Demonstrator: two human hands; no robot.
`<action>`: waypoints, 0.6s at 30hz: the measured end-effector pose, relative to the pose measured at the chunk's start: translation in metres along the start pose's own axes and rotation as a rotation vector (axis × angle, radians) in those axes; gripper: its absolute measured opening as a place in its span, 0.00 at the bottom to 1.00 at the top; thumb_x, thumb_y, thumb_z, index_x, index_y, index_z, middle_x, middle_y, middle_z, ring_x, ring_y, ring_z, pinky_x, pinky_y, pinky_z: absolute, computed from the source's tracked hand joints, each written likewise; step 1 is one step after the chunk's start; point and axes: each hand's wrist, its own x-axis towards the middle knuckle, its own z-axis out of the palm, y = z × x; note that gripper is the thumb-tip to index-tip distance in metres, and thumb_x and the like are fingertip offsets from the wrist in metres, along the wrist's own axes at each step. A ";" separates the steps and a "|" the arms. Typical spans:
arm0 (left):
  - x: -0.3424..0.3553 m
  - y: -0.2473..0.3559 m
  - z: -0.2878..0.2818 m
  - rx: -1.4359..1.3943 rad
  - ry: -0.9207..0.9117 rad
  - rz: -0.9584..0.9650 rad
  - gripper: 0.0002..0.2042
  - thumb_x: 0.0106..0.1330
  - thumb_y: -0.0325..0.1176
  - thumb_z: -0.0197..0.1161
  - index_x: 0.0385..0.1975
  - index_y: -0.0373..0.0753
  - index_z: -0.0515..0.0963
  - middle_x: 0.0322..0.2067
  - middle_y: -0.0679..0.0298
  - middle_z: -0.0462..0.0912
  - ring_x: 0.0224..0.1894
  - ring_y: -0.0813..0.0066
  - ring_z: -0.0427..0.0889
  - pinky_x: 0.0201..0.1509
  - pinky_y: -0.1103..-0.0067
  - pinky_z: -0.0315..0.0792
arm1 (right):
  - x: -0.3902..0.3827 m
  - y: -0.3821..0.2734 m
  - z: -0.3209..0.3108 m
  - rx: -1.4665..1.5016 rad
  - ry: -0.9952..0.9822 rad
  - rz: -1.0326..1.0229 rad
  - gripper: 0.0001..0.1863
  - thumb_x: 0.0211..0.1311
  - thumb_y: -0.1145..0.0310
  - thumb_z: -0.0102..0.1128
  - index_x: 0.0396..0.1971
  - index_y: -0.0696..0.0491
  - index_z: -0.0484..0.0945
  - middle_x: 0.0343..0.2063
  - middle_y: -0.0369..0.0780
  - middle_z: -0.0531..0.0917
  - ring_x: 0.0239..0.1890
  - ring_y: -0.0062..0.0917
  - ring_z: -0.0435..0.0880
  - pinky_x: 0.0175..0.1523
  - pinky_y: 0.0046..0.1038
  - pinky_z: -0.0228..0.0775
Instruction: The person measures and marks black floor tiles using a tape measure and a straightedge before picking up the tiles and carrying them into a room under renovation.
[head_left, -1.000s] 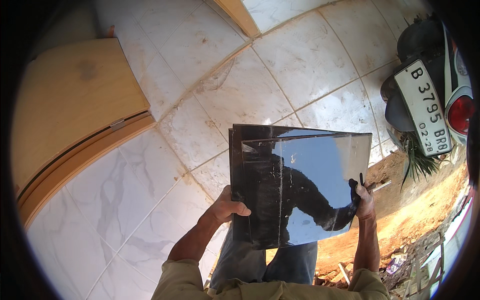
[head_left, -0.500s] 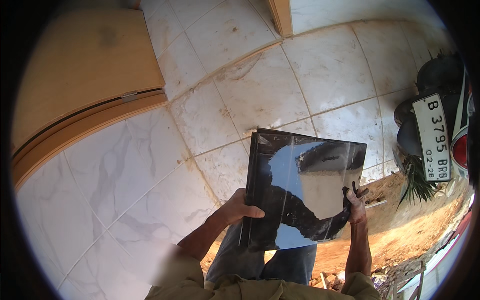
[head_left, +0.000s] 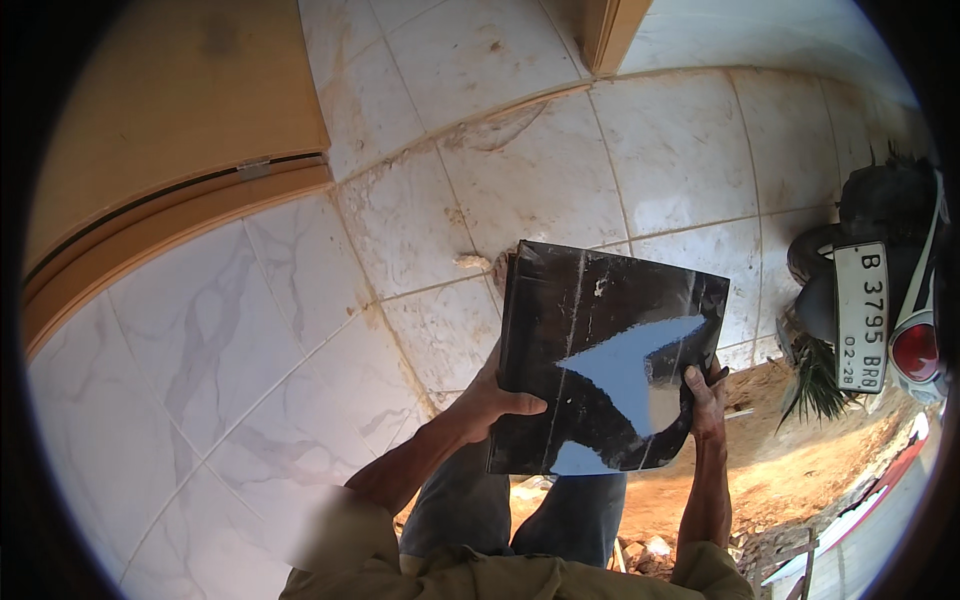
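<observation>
Between my hands is a small stack of glossy black tiles (head_left: 545, 350), its layered edge showing on the left. The top face mirrors blue sky and carries pale scratches and specks. My left hand (head_left: 500, 400) grips the left edge, thumb on top and fingers hidden beneath. On the opposite edge my right hand (head_left: 706, 400) holds on, its thumb against the upper side. Something small and dark shows by the right fingers; I cannot make out what it is. The stack is held in front of my legs, above the floor.
White tiled floor (head_left: 690, 150) with brown dirt spreads ahead. A wooden door (head_left: 180, 110) stands at the left, a wooden post (head_left: 613, 40) at the top. A motorcycle's rear with a licence plate (head_left: 862, 320) is at the right, near a spiky plant (head_left: 818, 385). Bare soil (head_left: 790, 450) lies below it.
The stack has tilted, and the sky's reflection on it has shifted and shrunk. My right thumb has changed its place slightly on the edge. Both hands keep hold.
</observation>
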 end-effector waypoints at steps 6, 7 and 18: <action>0.004 0.020 -0.036 -0.046 0.005 -0.082 0.26 0.44 0.22 0.71 0.49 0.32 0.76 0.40 0.60 0.82 0.42 0.68 0.82 0.51 0.70 0.77 | 0.023 -0.017 0.039 -0.122 -0.015 0.062 0.37 0.57 0.56 0.69 0.62 0.59 0.66 0.51 0.40 0.77 0.52 0.25 0.74 0.58 0.29 0.67; 0.005 0.024 -0.044 -0.048 -0.010 -0.115 0.25 0.46 0.20 0.70 0.49 0.32 0.76 0.40 0.60 0.82 0.42 0.69 0.82 0.50 0.71 0.76 | 0.028 -0.018 0.045 -0.133 -0.019 0.082 0.36 0.58 0.55 0.69 0.61 0.59 0.67 0.51 0.40 0.77 0.52 0.25 0.74 0.58 0.28 0.67; -0.029 0.063 -0.107 -0.254 0.127 0.005 0.16 0.46 0.20 0.67 0.38 0.28 0.80 0.34 0.58 0.83 0.33 0.70 0.84 0.42 0.72 0.78 | 0.111 -0.036 0.151 -0.120 -0.264 0.204 0.24 0.69 0.51 0.56 0.52 0.56 0.75 0.40 0.34 0.82 0.43 0.16 0.77 0.48 0.22 0.72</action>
